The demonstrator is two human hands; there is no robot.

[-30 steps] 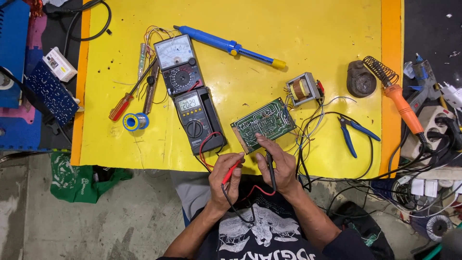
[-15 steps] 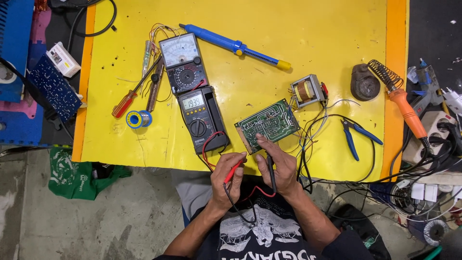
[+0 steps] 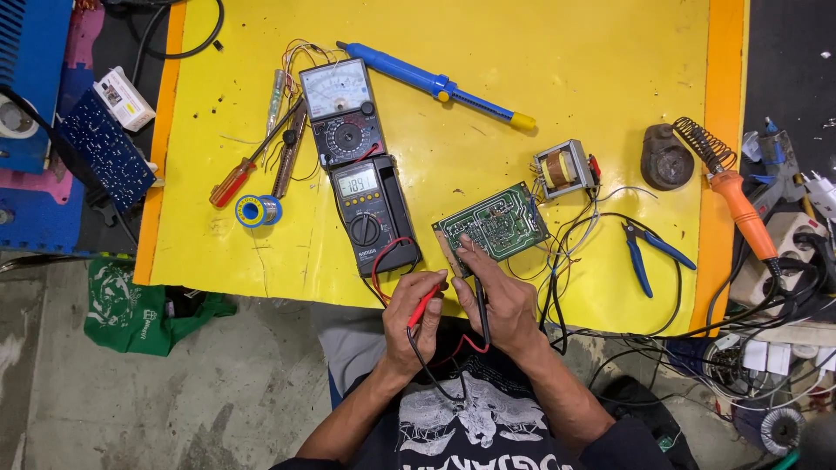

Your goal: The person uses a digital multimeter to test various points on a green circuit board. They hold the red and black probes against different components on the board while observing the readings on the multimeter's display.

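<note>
Left hand [image 3: 416,318] pinched my red probe [image 3: 424,306] | right hand [image 3: 498,296] clamped black probe [image 3: 480,292] on board [image 3: 492,228] | meter [image 3: 373,213] beside.

Left hand [image 3: 416,315] and right hand [image 3: 498,292] close together, fingers pinched, forearms converging.

- Person's wearing a black tee with a big white graphic print across the chest, some lettering under it near the bottom edge.
- Short sleeves, so both forearms are bare.
- Left hand [image 3: 415,315] and right hand [image 3: 495,292]: no gloves, can't make out any rings or a watch.
- Light grey trousers, just a bit showing at the left.
</note>
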